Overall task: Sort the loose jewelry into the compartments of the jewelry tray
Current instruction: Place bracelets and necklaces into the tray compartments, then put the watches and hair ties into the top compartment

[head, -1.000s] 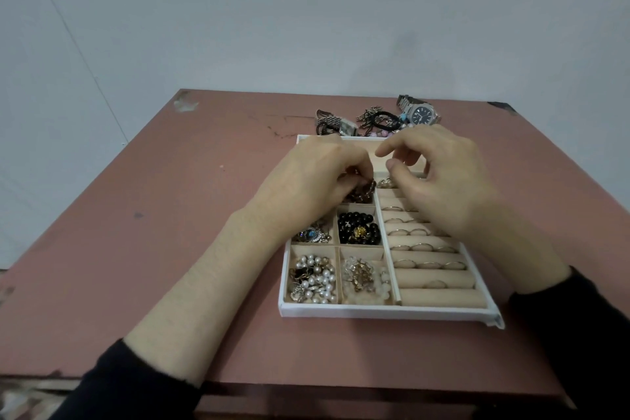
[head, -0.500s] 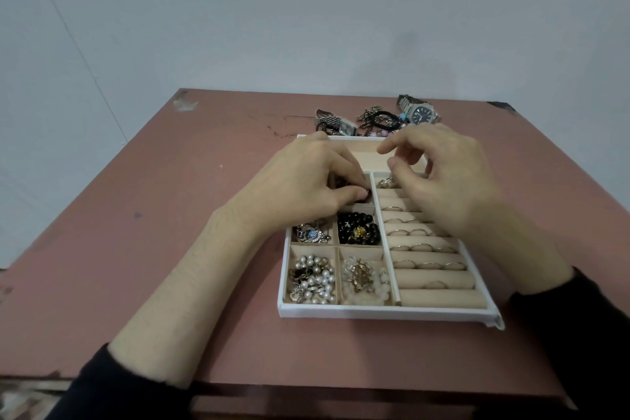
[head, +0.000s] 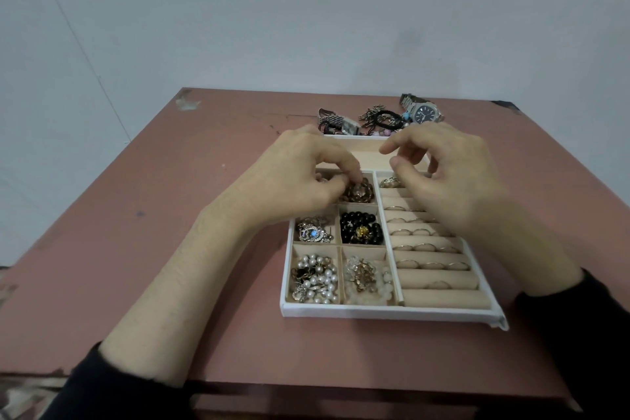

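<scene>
**A:** Where is the white rectangular jewelry tray with beige compartments?

**B:** It lies flat on the reddish-brown table, under both hands. Behind its far edge some loose jewelry lies on the table: a silver wristwatch with a dark blue dial, black cord loops and a silver watch with a metal band.

**A:** What does the left hand do?

**B:** Its fingers are curled downward. The thumb and the forefinger meet on the left edge of a bronze-coloured chain bracelet and pinch it. This bracelet lies in the compartment just behind the black bead bracelet with a gold ornament.

**A:** And the right hand?

**B:** It hovers over the far end of the beige ring rolls. The fingers are loosely bent, the thumb and forefinger are a little apart, and I see nothing between them. A gold ring sits at the farthest roll, near the thumb.

**A:** What is in the other compartments?

**B:** A silver brooch with a blue stone is left of the black beads. In the near row are white pearls and, to their right, a cluster of pale gold pieces. Thin rings sit between the rolls.
</scene>
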`<state>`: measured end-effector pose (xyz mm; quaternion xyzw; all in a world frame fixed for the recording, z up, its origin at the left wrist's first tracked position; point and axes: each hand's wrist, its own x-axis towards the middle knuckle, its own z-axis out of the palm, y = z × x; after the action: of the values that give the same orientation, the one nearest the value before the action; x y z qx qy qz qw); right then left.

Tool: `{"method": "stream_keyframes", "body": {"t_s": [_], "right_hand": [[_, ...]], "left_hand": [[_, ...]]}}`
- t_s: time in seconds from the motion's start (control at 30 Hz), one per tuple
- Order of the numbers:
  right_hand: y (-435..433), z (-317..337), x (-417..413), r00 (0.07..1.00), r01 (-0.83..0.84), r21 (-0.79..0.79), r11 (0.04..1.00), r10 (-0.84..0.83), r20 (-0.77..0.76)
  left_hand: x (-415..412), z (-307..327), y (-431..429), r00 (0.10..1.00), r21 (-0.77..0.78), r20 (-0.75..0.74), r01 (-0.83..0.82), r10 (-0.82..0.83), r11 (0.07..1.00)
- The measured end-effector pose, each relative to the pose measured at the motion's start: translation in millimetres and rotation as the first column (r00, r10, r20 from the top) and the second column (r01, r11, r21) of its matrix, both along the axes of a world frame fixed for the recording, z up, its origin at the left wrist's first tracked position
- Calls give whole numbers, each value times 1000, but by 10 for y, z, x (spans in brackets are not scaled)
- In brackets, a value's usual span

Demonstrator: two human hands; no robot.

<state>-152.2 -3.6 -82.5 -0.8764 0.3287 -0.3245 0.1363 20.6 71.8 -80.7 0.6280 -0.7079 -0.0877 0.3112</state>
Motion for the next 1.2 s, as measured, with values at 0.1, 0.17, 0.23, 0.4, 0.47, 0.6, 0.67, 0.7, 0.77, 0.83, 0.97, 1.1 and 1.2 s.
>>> {"method": "stream_keyframes", "body": {"t_s": [0.1, 0.17, 0.23, 0.4, 0.47, 0.6, 0.67, 0.7, 0.77, 0.83, 0.97, 1.1, 1.2], "right_hand": [[20, 14, 1, 998, -70, 7, 998, 70, 7], [57, 43, -3, 985, -172, 38, 984, 172, 13], [115, 83, -19, 951, -309, 130, 942, 308, 28], [194, 84, -20, 838, -508, 236, 828, 539, -87], [214, 44, 10, 830, -510, 198, 837, 540, -143], [251, -27, 56, 847, -485, 113, 867, 498, -188], [253, -56, 71, 847, -481, 84, 873, 487, -210], [256, -68, 77, 844, -485, 79, 871, 490, -219], [259, -86, 85, 835, -498, 74, 864, 501, -229], [263, -91, 88, 830, -504, 69, 861, 505, -236], [262, -87, 100, 835, -501, 67, 863, 502, -227], [248, 19, 85, 840, -478, 241, 844, 520, -154], [23, 225, 17, 913, -384, 317, 867, 409, -12]], "left_hand": [[13, -16, -7, 999, 6, 34, 2, -2, 1000], [25, -19, -18, 1000, -25, 20, -17, 17, 1000], [34, -22, -23, 999, -80, -11, -43, 42, 996], [44, -42, -40, 996, -125, -30, -87, 84, 988], [35, -46, -43, 996, -123, -26, -84, 81, 989], [42, -35, -35, 995, -132, -31, -95, 91, 987], [59, -30, -34, 992, -142, -49, -122, 116, 982], [65, -29, -34, 990, -148, -52, -134, 128, 980], [70, -33, -36, 989, -155, -44, -149, 143, 977], [72, -43, -43, 988, -152, -40, -153, 148, 976], [63, -50, -45, 988, -159, -35, -155, 151, 975], [77, 25, -59, 974, -112, -118, -208, 195, 972], [173, 159, -153, 972, -37, -90, -219, 215, 975]]}}
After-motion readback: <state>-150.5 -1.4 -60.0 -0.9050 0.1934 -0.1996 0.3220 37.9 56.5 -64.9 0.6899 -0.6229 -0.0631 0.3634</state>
